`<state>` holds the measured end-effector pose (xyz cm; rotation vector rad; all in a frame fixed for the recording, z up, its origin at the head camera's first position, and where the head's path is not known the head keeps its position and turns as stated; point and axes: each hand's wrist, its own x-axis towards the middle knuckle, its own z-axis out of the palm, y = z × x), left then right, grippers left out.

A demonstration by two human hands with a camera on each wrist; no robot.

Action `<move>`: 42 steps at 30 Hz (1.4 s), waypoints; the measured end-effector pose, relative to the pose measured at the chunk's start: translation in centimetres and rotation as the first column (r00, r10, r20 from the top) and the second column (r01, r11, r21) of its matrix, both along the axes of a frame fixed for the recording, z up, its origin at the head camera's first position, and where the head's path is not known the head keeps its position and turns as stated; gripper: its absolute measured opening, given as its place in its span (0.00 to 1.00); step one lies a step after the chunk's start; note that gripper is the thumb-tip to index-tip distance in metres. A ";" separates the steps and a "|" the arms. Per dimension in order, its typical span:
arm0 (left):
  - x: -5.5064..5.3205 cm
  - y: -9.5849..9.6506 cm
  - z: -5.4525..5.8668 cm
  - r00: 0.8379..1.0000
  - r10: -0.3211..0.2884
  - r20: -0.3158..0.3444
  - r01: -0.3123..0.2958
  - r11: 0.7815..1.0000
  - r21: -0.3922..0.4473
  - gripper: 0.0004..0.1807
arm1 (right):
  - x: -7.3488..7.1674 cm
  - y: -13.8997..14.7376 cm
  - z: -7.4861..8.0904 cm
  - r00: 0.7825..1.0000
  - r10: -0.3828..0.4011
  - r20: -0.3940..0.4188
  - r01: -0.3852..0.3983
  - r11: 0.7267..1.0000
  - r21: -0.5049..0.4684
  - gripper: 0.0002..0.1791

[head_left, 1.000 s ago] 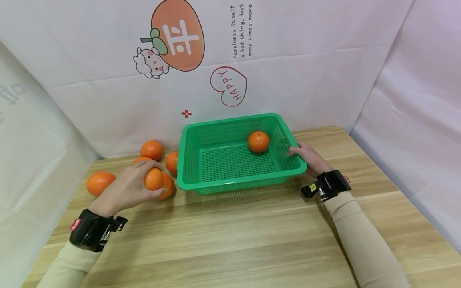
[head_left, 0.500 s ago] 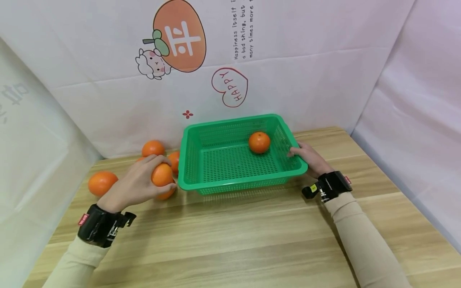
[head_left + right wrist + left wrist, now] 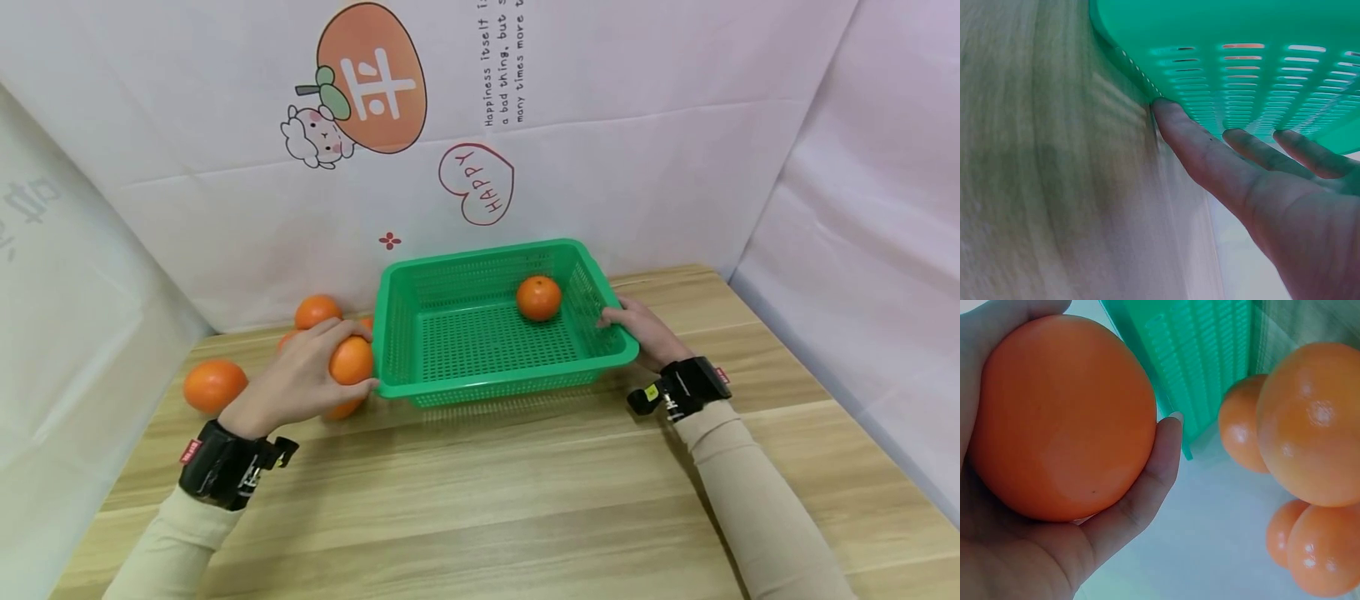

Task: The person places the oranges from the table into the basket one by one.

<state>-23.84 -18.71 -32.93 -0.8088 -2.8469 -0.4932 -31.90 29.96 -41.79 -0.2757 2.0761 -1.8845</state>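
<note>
Your left grip [image 3: 296,379] grasps one orange fruit [image 3: 351,361], fingers curled over its far side and thumb along its near side, just left of the green basket [image 3: 495,381]. In the head view your thumb tip meets the outline of the basket's near left corner; you cannot tell whether it touches the rim. Your right grip [image 3: 651,335] clasps the basket at its right end, the thumb over the rim and the fingers against the slotted outer wall, as the right wrist view shows. Inside the basket, toward its right end and far wall, sits a single fruit [image 3: 538,298]. The loose fruits are all left of the basket: a partly hidden one [image 3: 367,323] just beside its left wall, one [image 3: 345,409] by its near left corner, mostly covered by your left grip and what it holds, another [image 3: 317,311] farther left toward the back, one [image 3: 286,339] peeking out behind your knuckles, and the leftmost [image 3: 215,386] well apart from the basket. The wood-grain desk [image 3: 480,508] stretches in front of the basket, and behind it hangs a white cloth [image 3: 637,175] printed with a red heart [image 3: 477,183] reading "HAPPY".
</note>
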 end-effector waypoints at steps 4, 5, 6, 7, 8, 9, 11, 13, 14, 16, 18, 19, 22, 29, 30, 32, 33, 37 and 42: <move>-0.3 0.5 -0.1 1.000 -0.016 0.017 0.015 1.000 0.004 0.26 | 0.1 0.0 0.0 1.000 -0.002 0.009 0.002 1.000 -0.004 0.41; -0.4 0.7 -0.1 1.000 -0.018 0.019 0.018 1.000 0.004 0.27 | 0.2 0.0 0.0 1.000 -0.001 0.010 0.001 1.000 -0.005 0.41; -0.5 0.8 -0.2 1.000 -0.022 0.019 0.022 1.000 0.005 0.27 | 0.2 0.0 0.0 1.000 -0.001 0.011 0.001 1.000 -0.005 0.41; -0.6 0.9 -0.2 1.000 -0.025 0.019 0.025 1.000 0.007 0.27 | 0.2 0.0 0.0 1.000 -0.002 0.013 0.002 1.000 -0.007 0.41; -0.6 1.0 -0.3 1.000 -0.025 0.017 0.025 1.000 0.007 0.27 | 0.2 0.0 0.0 1.000 0.000 0.012 0.000 1.000 -0.008 0.41; -0.7 1.1 -0.3 1.000 -0.024 0.017 0.024 1.000 0.008 0.28 | 0.2 0.0 0.0 1.000 -0.001 0.011 0.001 1.000 -0.009 0.41; -0.8 1.3 -0.3 1.000 -0.022 0.015 0.022 1.000 0.008 0.29 | 0.1 0.0 0.0 1.000 -0.001 0.010 0.001 1.000 -0.010 0.41; -0.8 1.5 -0.3 1.000 -0.022 0.011 0.022 1.000 0.011 0.29 | 0.1 0.0 0.0 1.000 -0.004 0.012 0.004 1.000 -0.011 0.41; -0.9 1.5 -0.3 1.000 -0.022 0.010 0.022 1.000 0.012 0.29 | 0.1 0.0 0.0 1.000 -0.005 0.013 0.005 1.000 -0.011 0.41; -1.0 1.7 -0.2 1.000 -0.027 0.008 0.027 1.000 0.013 0.29 | 0.0 0.0 0.0 1.000 -0.010 0.019 0.011 1.000 -0.010 0.42; -1.0 1.9 -0.2 1.000 -0.026 0.013 0.026 1.000 0.010 0.29 | 0.0 0.0 0.0 1.000 -0.013 0.020 0.014 1.000 -0.008 0.42; -1.0 1.9 -0.1 1.000 -0.025 0.018 0.024 1.000 0.010 0.28 | 0.0 0.0 0.0 1.000 -0.016 0.021 0.016 1.000 -0.008 0.42; -1.1 2.1 0.0 0.999 -0.013 0.043 0.013 1.000 0.007 0.28 | 0.0 -0.1 0.1 1.000 -0.012 0.015 0.012 1.000 -0.003 0.42; -1.2 2.5 0.2 0.997 -0.004 0.073 0.003 1.000 0.014 0.28 | 0.1 -0.2 0.1 1.000 -0.014 0.013 0.014 1.000 0.004 0.42; -1.2 2.6 0.2 0.997 -0.006 0.073 0.005 1.000 0.017 0.28 | 0.0 -0.3 0.1 1.000 -0.013 0.013 0.013 1.000 0.003 0.42; -1.3 2.6 0.2 0.998 -0.011 0.070 0.009 1.000 0.022 0.27 | 0.0 -0.3 0.0 1.000 -0.011 0.017 0.011 1.000 0.001 0.42; -1.3 2.7 0.2 0.998 -0.014 0.069 0.012 1.000 0.025 0.27 | -0.1 -0.3 0.0 1.000 -0.010 0.017 0.010 1.000 0.000 0.42; -1.4 2.8 0.1 0.998 -0.027 0.064 0.025 0.999 0.033 0.27 | -0.1 -0.2 0.0 1.000 -0.015 0.013 0.015 1.000 0.010 0.42; -1.6 3.1 0.1 0.997 -0.039 0.060 0.037 0.999 0.035 0.27 | 0.0 -0.1 -0.1 1.000 -0.022 0.012 0.021 1.000 0.013 0.41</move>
